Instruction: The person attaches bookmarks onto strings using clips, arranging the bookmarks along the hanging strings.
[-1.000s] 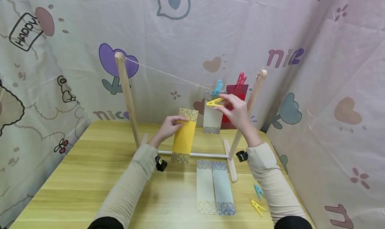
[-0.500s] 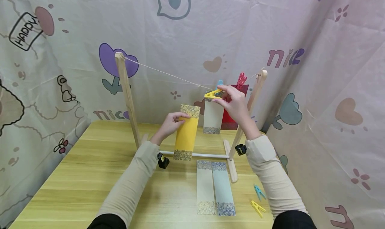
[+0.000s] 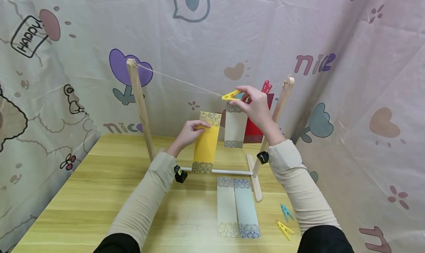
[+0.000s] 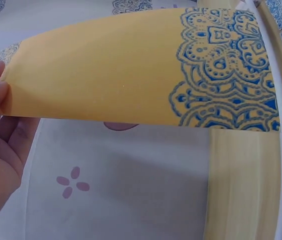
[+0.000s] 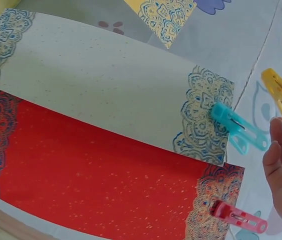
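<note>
My left hand [image 3: 190, 135] pinches a yellow paper strip [image 3: 207, 142] near its upper end, thumb in front. Patterned bands mark both ends of the strip, and it hangs below the string [image 3: 179, 78]. My right hand [image 3: 255, 107] holds a yellow clothespin [image 3: 231, 95] between thumb and fingers, its nose pointing left, right by the string. Close to that hand, a pale strip [image 5: 106, 85] hangs from a blue clothespin [image 5: 235, 125]. Beside it a red strip [image 5: 101, 170] hangs from a red clothespin [image 5: 238, 216]. In the head view my right hand partly covers the blue clothespin.
Two wooden posts [image 3: 141, 109] carry the string, joined low down by a white rod [image 3: 232, 172]. On the table [image 3: 83, 194] lie a cream strip [image 3: 227, 207] and a light blue strip [image 3: 246, 208]. A blue clothespin [image 3: 286, 211] and a yellow clothespin [image 3: 284, 230] lie at the right.
My right hand has lifted the yellow clothespin up and slightly left, to the string. My left hand has raised the yellow strip a little and brought it slightly right.
</note>
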`<state>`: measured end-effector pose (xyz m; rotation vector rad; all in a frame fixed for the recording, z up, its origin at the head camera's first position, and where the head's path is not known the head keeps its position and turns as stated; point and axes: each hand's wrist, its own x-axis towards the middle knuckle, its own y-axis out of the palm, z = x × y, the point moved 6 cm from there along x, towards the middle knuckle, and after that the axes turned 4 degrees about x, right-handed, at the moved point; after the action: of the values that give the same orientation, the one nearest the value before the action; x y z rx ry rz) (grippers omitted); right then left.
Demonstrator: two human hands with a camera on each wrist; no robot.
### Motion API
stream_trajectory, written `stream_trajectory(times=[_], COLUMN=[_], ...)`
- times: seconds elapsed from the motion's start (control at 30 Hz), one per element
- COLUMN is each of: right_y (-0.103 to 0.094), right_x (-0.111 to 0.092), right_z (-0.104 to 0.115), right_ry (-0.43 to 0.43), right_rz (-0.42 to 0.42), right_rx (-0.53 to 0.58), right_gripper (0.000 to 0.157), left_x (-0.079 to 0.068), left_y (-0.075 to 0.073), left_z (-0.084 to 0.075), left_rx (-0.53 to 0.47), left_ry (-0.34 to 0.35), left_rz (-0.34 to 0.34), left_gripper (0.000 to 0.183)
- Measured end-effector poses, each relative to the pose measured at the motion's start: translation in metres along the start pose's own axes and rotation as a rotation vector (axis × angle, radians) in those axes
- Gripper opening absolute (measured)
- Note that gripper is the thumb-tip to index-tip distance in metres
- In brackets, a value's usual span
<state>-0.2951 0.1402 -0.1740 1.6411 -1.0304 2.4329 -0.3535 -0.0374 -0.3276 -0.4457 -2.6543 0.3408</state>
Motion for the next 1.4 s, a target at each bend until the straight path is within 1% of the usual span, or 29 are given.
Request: stream_trajectory(times=[0.13, 0.27, 0.33, 0.47, 0.57, 0.67, 0.8, 0.9, 1.0, 1.27, 1.4], right_y=[0.002, 0.005, 0.007, 0.01, 0.011, 0.012, 0.012, 0.01, 0.01, 0.017, 0.023], right_x=[0.006, 0.011, 0.014, 0.02, 0.023, 0.026, 0.029, 0.031, 0.032, 0.034, 0.035], right_z=[0.001, 0.0, 0.0, 0.0, -0.002, -0.004, -0.006, -0.008, -0.009, -0.014, -0.014], right_ry=[0.003, 0.032, 0.049, 0.091, 0.116, 0.133, 0.156, 0.175, 0.192, 0.269, 0.281], right_rz=[0.003, 0.023, 0.041, 0.082, 0.11, 0.128, 0.106, 0.072, 0.066, 0.154, 0.205], right_rx=[0.0, -0.012, -0.036, -0.074, -0.096, -0.113, -0.106, -0.082, -0.07, -0.106, -0.11], right_gripper=[0.039, 0.036, 0.035, 0.035, 0.036, 0.036, 0.034, 0.031, 0.028, 0.025, 0.024], left_x=[0.002, 0.002, 0.002, -0.003, -0.006, -0.001, 0.007, 0.006, 0.006, 0.01, 0.011], left_y=[-0.003, -0.004, -0.004, -0.006, -0.007, -0.008, -0.008, -0.008, -0.008, -0.007, -0.007], left_z=[-0.002, -0.005, -0.008, -0.024, -0.037, -0.027, -0.01, -0.011, -0.011, -0.015, -0.018], left_rx=[0.004, -0.015, -0.02, -0.003, 0.017, 0.01, 0.005, 0.012, 0.012, 0.027, 0.024], left_ry=[-0.006, -0.014, -0.019, -0.02, -0.007, 0.003, 0.009, 0.012, 0.01, 0.024, 0.033], left_rz=[0.002, 0.011, 0.013, 0.012, 0.008, 0.0, -0.011, -0.013, -0.018, -0.006, -0.004], left_gripper=[0.021, 0.02, 0.02, 0.02, 0.02, 0.02, 0.02, 0.02, 0.02, 0.021, 0.021])
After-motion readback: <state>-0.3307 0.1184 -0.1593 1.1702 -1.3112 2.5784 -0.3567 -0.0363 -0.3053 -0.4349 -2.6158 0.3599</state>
